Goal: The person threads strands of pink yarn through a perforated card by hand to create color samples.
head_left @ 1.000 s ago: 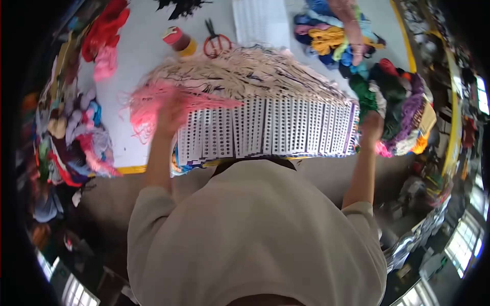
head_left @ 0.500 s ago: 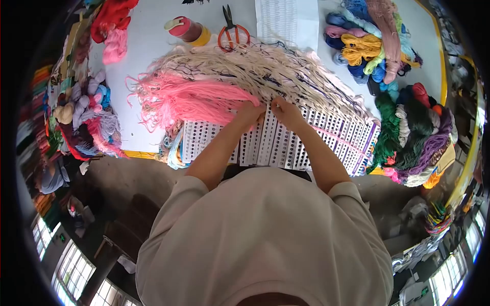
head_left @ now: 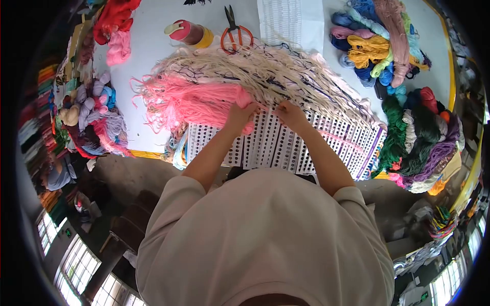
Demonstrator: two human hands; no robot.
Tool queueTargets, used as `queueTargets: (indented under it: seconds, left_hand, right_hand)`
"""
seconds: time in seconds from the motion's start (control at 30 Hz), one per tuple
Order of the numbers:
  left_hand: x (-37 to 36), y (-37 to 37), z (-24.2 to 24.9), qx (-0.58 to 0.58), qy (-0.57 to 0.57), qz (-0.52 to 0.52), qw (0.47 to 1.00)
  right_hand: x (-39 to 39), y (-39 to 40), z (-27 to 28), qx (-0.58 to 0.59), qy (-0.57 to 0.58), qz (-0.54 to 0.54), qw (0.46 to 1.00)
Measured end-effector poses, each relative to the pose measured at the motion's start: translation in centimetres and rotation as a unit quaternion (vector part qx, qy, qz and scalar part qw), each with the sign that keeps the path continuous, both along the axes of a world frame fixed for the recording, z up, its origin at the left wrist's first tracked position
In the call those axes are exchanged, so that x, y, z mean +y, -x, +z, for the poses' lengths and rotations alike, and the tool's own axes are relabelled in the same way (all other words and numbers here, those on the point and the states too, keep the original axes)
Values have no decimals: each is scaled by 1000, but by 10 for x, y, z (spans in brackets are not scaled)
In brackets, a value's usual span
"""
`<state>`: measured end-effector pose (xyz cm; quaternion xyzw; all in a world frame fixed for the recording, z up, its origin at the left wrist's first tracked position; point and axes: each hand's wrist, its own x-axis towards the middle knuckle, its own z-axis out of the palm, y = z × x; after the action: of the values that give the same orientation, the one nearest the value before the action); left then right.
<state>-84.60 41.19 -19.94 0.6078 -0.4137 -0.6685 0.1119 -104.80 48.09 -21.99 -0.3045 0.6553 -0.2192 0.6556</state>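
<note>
In the head view, my left hand is closed on the near end of a thick bundle of pink yarn. My right hand is a short way to its right, fingertips pinched together at the top of a row of white punched cards. What those fingertips hold is too small to make out. Rows of dark holes run down the cards, which overlap side by side beneath both hands. Beyond the hands, a broad mass of cream and dark threads spreads from the cards' far edge.
Orange-handled scissors and a red-and-yellow thread cone lie past the threads, beside a printed sheet. Colourful yarn skeins sit at the far right, darker ones nearer. More skeins hang at the left edge.
My left hand has shifted slightly left with the pink yarn, whose end is now bunched up above it. The right hand has moved slightly right and down, widening the gap between the hands.
</note>
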Motion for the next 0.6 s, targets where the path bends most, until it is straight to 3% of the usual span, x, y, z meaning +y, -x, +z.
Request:
queueTargets:
  seconds: [0.07, 0.1, 0.17, 0.2, 0.27, 0.4, 0.5, 0.53, 0.57, 0.6]
  left_hand:
    - [0, -4, 6, 127, -85, 111, 982]
    - [0, -3, 11, 126, -85, 111, 982]
    - [1, 5, 21, 215, -204, 205, 933]
    - [1, 5, 18, 216, -204, 205, 933]
    - [2, 6, 11, 332, -246, 160, 897]
    - [4, 14, 24, 368, -308, 147, 865]
    - [6, 24, 24, 302, -318, 68, 896]
    - [13, 26, 1, 150, -252, -40, 955]
    - [18, 27, -12, -9, -176, -145, 974]
    - [18, 29, -6, -8, -176, -144, 974]
  right_hand:
    - [1, -1, -10, 40, 16, 45, 998]
    - [1, 0, -8, 33, 12, 41, 999]
    - [3, -2, -8, 30, 22, 32, 999]
    - [3, -1, -7, 29, 32, 24, 999]
    - [3, -1, -5, 35, 34, 26, 998]
    - [4, -1, -4, 30, 35, 23, 999]
    - [11, -4, -31, -47, 79, -58, 994]
    - [9, -2, -22, -46, 79, -57, 994]
    - [3, 3, 0, -91, 41, -56, 993]
    - [-1, 6, 12, -136, 3, -55, 989]
